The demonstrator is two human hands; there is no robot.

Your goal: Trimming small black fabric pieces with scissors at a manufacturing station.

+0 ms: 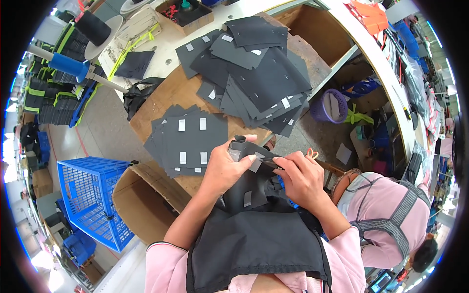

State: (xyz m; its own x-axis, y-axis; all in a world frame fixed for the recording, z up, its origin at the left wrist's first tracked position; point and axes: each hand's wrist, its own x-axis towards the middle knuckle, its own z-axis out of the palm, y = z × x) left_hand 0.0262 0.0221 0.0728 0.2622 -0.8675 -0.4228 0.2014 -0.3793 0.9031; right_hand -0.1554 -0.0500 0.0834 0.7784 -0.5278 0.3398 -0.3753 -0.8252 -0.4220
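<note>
My left hand [223, 165] is closed on a dark grey fabric panel [238, 183], its thumb lying along a white patch near the top. The panel is bent up over my lap, and its upper end curls beside my fingers. More small pale patches show on it. My right hand [304, 177] pinches a slim dark tool [268, 164], whose tip reaches the panel beside my left thumb. The tool's exact kind is hard to make out. A thin tan loop [312, 153] stands up at the right-hand fingers. Just beyond my left hand lies a stack of similar grey panels [191, 137] with white patches.
A larger heap of grey panels [266, 78] covers the wooden board [156, 105]. At left stand a cardboard box [146, 195] and a blue plastic crate [93, 195]. A purple basket [330, 106] sits under the white table [386, 68]. Close on my right is another person [391, 215].
</note>
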